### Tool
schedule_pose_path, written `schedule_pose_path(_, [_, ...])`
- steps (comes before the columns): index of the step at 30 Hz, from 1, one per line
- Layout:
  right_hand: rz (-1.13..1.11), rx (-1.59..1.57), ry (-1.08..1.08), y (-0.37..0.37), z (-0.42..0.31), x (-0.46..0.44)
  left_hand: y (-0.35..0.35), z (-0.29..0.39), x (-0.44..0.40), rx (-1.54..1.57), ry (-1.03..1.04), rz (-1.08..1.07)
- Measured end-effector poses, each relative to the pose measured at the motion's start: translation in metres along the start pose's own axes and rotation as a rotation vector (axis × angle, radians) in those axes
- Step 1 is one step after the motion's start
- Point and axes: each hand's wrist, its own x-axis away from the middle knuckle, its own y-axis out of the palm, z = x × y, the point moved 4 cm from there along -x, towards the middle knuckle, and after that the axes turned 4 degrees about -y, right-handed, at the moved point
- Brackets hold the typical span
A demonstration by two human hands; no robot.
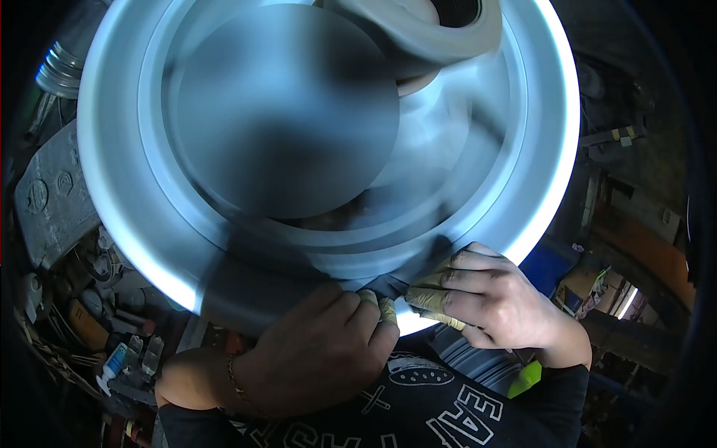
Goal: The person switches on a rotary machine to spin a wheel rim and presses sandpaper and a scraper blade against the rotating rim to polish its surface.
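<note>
A large white ring (119, 172) fills most of the view, a grey disc (287, 112) lying within its outline and a pale curved part (441, 52) overlapping its far side. Both hands meet at the ring's near edge. The left hand (321, 351), a thin bracelet (235, 377) at its wrist, has its fingers curled tight; the right hand (489, 299), with yellowish wraps on some fingers, is bunched in a pinch. Each grip seems closed on a small dark piece (387, 286) at the ring's near edge, though blur and shadow make it hard to read. Left of the ring is a grey panel (56, 194); below the ring's left side are small clear bottles (151, 355).
</note>
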Motion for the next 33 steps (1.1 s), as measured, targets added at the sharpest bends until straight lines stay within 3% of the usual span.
schedule_pose_path(17, [-0.033, 0.028, 0.005, -0.006, -0.009, 0.003, 0.002, 0.002, 0.001, -0.043, 0.032, 0.083])
schedule_pose_path(25, [-0.002, 0.064, 0.004, -0.011, -0.016, 0.007, -0.002, 0.005, -0.003, -0.032, 0.04, -0.018])
schedule_pose_path(33, [-0.069, 0.086, 0.007, -0.007, -0.009, 0.004, 0.002, 0.003, -0.003, -0.035, 0.034, 0.022])
